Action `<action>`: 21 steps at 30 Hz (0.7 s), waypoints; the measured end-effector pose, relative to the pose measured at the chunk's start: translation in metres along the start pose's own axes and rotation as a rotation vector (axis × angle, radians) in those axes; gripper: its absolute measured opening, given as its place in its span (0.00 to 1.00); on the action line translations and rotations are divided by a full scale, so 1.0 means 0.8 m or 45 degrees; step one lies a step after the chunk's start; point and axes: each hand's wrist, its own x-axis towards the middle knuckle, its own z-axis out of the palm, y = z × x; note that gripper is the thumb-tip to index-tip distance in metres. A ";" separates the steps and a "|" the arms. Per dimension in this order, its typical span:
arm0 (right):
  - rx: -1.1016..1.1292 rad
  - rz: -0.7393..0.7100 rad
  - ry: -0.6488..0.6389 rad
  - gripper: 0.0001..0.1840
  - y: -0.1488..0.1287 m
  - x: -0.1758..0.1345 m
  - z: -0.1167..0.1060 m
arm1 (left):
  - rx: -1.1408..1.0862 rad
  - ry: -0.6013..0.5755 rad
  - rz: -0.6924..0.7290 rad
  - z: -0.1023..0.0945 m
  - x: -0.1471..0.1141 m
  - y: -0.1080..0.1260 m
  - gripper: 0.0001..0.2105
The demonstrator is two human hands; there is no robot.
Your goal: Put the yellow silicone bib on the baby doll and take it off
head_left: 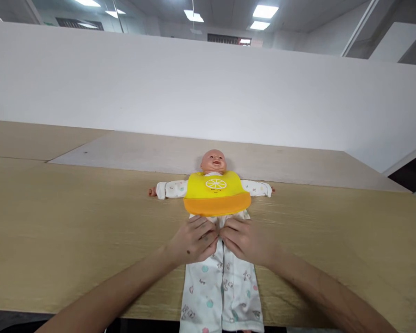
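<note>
A baby doll [214, 161] lies on its back with both arms stretched out sideways. Over its chest is a yellow bib [197, 185] with a citrus slice print and an orange lower pocket [217, 205]. White baby pants [208, 286] with small animal and dot prints cover its legs. Just below the bib, my left hand [196, 238] pinches the front of the pants at the waist. Opposite it, my right hand [246, 240] also has its fingers closed on the waist cloth. Their fingertips nearly meet; what lies between them is partly hidden.
The wooden table [90, 231] spreads out on both sides of the doll. Behind it are a paler board strip [152, 152] and a white partition [194, 88] topped with glass. The table's front edge runs under the pant legs.
</note>
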 end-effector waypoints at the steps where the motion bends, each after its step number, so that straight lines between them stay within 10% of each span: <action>1: 0.043 0.004 0.020 0.10 0.002 0.000 -0.003 | -0.009 0.008 -0.005 -0.002 0.000 -0.002 0.03; 21: 0.051 -0.363 -0.149 0.03 -0.079 0.001 -0.011 | -0.034 0.256 -0.518 0.009 -0.034 -0.070 0.15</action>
